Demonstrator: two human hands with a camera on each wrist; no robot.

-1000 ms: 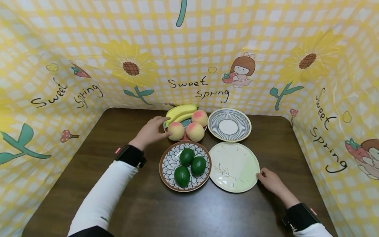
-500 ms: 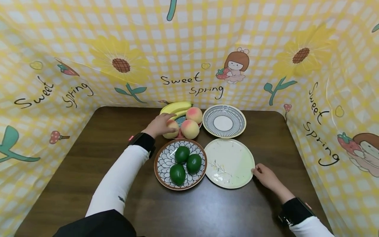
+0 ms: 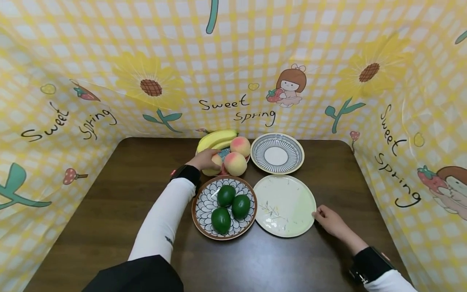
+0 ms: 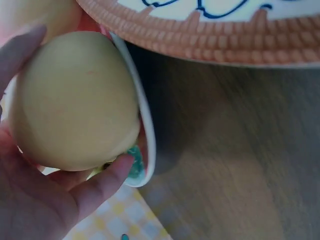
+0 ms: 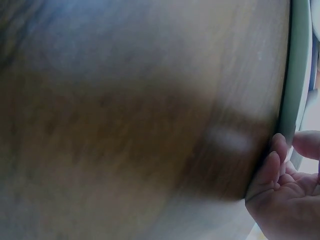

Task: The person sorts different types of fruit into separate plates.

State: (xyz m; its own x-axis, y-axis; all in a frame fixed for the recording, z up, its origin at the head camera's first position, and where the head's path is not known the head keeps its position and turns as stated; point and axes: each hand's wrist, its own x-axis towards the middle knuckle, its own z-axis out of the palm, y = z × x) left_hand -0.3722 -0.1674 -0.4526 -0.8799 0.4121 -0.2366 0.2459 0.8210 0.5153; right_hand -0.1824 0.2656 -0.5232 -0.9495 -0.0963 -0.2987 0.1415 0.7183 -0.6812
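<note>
My left hand curls round the front left peach, thumb on one side and fingers on the other. That peach sits at the edge of a fruit plate that also bears two more peaches and yellow bananas. In the head view the hand covers much of the held peach. At the right, my right hand pinches the rim of a pale green plate between thumb and fingers; the right wrist view shows the fingertips at that rim.
A brown-rimmed patterned plate holding three green avocado-like fruits stands in front of the fruit plate. Behind the pale green plate is a blue-and-white striped plate. Yellow checked cloth walls the dark wooden table on three sides.
My left hand has moved right, from beside the front left peach to over and round it. My right hand stays at the pale green plate's rim. The head view has shifted slightly.
</note>
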